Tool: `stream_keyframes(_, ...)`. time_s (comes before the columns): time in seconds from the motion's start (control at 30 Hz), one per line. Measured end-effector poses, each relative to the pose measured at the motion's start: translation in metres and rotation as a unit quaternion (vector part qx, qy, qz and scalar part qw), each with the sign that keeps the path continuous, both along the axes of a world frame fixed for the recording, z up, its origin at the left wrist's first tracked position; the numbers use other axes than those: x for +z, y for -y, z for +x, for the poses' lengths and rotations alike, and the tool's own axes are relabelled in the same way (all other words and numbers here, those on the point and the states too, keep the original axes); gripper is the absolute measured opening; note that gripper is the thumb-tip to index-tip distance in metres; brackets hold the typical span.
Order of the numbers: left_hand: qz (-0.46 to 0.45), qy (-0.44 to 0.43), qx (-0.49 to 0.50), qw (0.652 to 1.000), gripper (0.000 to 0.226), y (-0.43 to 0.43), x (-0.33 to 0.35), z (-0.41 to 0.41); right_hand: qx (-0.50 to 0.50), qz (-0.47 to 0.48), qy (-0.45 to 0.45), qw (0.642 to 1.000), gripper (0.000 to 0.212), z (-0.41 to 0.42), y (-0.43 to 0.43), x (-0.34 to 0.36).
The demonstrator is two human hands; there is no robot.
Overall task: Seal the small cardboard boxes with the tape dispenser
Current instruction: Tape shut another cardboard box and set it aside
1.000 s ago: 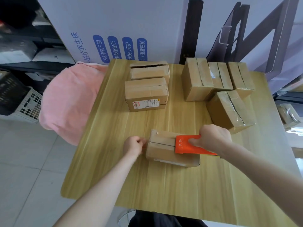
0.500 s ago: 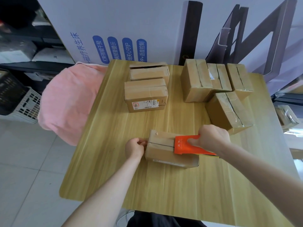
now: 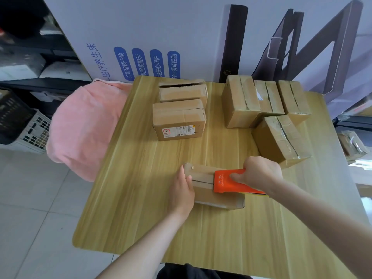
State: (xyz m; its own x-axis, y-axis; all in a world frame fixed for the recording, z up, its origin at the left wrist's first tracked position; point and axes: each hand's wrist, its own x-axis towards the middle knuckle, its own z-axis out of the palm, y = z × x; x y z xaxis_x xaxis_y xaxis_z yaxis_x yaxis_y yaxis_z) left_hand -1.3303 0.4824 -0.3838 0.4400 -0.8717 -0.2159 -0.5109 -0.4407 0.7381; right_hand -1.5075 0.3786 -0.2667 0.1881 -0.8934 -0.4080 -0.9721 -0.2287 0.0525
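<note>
Far left: slatted crate (image 3: 30,129) on the floor, then a pink cushion (image 3: 84,127) touching the worktop's (image 3: 141,208) left edge. A big white carton (image 3: 161,33) with blue print stands behind.

Upper centre: 2 boxes, the rear box (image 3: 183,93) with its flap up and the labelled box (image 3: 179,119) just in front, touching it.

Lower centre: left hand (image 3: 181,190) released, fingers straight, pressed flat on the left end of the small box (image 3: 202,173). This box lies near the front of the worktop, top seam running left to right. The orange tape dispenser (image 3: 223,183) sits on the seam, covering the right half of the top. Right hand (image 3: 257,174) is grasping the dispenser from above.

Upper right: 4 taped boxes (image 3: 239,101) in a tight cluster, the closest near the right hand.
</note>
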Motion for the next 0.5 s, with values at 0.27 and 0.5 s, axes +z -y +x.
stream_keyframes(0.27,-0.056,0.202,-0.185,0.960,0.041,0.051,0.007,-0.021,-0.009,0.000,0.005,1.000,0.050,-0.005,-0.001,-0.001)
stream_keyframes(0.5,-0.007,0.301,-0.196,0.933,0.053,0.054,0.003,-0.022,-0.015,0.035,0.060,0.997,0.052,-0.025,0.004,-0.003)
